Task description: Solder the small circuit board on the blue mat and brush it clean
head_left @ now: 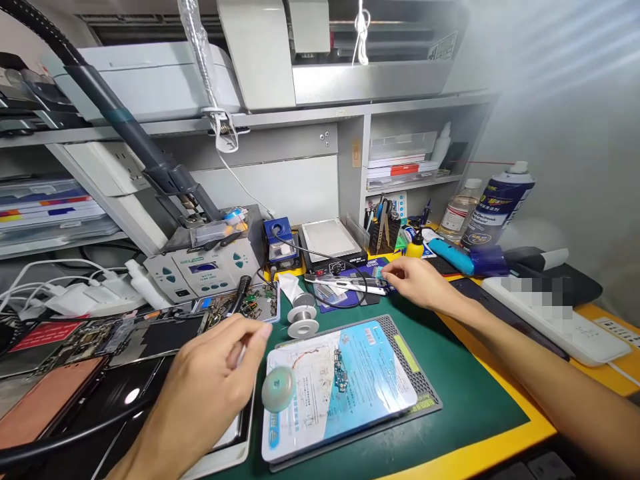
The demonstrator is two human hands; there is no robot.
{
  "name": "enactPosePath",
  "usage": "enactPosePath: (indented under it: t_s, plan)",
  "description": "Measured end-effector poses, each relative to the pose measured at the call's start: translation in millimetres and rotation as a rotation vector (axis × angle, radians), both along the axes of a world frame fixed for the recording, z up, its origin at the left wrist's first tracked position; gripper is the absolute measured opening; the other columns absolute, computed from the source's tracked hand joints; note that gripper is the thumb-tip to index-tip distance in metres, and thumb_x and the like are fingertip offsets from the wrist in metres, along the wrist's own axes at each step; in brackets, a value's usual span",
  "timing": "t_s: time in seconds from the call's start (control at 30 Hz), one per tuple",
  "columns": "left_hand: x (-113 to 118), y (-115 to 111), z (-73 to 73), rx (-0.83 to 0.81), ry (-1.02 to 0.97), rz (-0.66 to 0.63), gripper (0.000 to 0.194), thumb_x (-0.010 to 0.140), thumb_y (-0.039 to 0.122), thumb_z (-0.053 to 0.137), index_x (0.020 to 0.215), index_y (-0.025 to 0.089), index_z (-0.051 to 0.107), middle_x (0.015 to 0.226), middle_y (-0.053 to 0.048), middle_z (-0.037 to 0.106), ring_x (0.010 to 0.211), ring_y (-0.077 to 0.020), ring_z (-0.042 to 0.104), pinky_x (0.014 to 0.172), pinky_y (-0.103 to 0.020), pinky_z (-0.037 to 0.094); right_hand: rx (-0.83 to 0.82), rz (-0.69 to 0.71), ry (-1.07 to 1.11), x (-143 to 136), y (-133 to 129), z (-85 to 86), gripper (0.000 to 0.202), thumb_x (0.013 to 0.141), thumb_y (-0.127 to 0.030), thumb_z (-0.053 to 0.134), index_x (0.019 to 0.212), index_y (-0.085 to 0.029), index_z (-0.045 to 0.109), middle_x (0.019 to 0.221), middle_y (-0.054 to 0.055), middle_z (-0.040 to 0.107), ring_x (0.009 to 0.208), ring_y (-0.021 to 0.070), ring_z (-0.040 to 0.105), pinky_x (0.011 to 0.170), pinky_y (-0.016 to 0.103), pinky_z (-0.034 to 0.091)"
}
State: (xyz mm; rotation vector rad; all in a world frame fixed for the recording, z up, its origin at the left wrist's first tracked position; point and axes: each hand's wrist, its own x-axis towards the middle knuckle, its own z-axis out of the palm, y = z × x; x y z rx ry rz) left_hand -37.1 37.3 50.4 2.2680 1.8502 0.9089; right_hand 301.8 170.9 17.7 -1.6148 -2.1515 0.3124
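My left hand (213,383) is closed beside the blue-and-white box (370,373), thumb against the curled fingers; anything between them is hidden. At the back of the green mat (465,387), my right hand (420,280) pinches with its fingertips over small items on a purple sheet (333,305). What those fingertips hold is too small to make out. A small blue circuit board (341,371) lies on the box. Near the box's left edge sits a translucent round disc (279,389), with a thin reddish wire by it. A spool of solder wire (303,321) stands behind the box.
Phone parts and a tray of small boards (265,303) fill the left side. Behind stand a soldering station (205,270) and a heating plate (327,240). A spray can (500,207), a bottle (460,210) and a white power strip (555,327) are at right.
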Motion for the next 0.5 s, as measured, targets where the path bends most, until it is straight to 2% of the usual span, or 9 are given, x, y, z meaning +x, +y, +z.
enactPosePath:
  t_s: [0.07,0.2,0.27,0.4,0.5]
  plan:
    - [-1,2,-4.4,0.048,-0.094,0.053,0.03,0.094,0.046,0.052,0.083,0.023,0.068,0.059,0.004,0.059,0.049,-0.0121,0.05,0.048,-0.022,0.04,-0.001,0.006,-0.042,-3,5,-4.6,0.023,0.097,-0.035,0.061,0.108,-0.015,0.067,0.107,0.006,0.07,0.092,0.0193,0.068,0.082,0.04,0.057]
    - [0,3,-15.1,0.105,-0.282,0.139,0.031,0.095,0.043,0.051,0.114,0.022,0.063,0.075,0.001,0.065,0.061,-0.0135,0.061,0.056,-0.022,0.048,-0.007,0.03,-0.09,-9,13,-9.5,0.025,0.097,-0.034,0.062,0.114,-0.016,0.066,0.118,0.008,0.067,0.102,0.0222,0.066,0.088,0.044,0.055]
    - [3,3,-18.5,0.148,-0.325,0.143,0.034,0.096,0.04,0.052,0.123,0.021,0.059,0.081,0.0,0.065,0.066,-0.0138,0.062,0.06,-0.022,0.05,-0.015,0.048,-0.097,-11,15,-10.7,0.023,0.097,-0.034,0.061,0.113,-0.017,0.067,0.118,0.008,0.067,0.101,0.0218,0.066,0.089,0.043,0.055]
    - [7,-1,-19.5,0.216,-0.31,0.124,0.03,0.095,0.034,0.055,0.12,0.019,0.061,0.085,-0.002,0.064,0.07,-0.0134,0.062,0.064,-0.024,0.05,0.003,0.072,-0.056,-13,16,-9.8,0.021,0.096,-0.034,0.062,0.107,-0.016,0.068,0.111,0.007,0.069,0.097,0.0206,0.067,0.087,0.042,0.055]
    - [5,-3,-19.1,0.248,-0.279,0.111,0.025,0.095,0.029,0.055,0.116,0.018,0.063,0.085,-0.003,0.064,0.067,-0.0125,0.06,0.063,-0.024,0.05,0.045,0.071,0.049,-12,14,-2.5,0.022,0.095,-0.036,0.063,0.096,-0.015,0.069,0.098,0.005,0.071,0.087,0.0185,0.067,0.08,0.038,0.055]
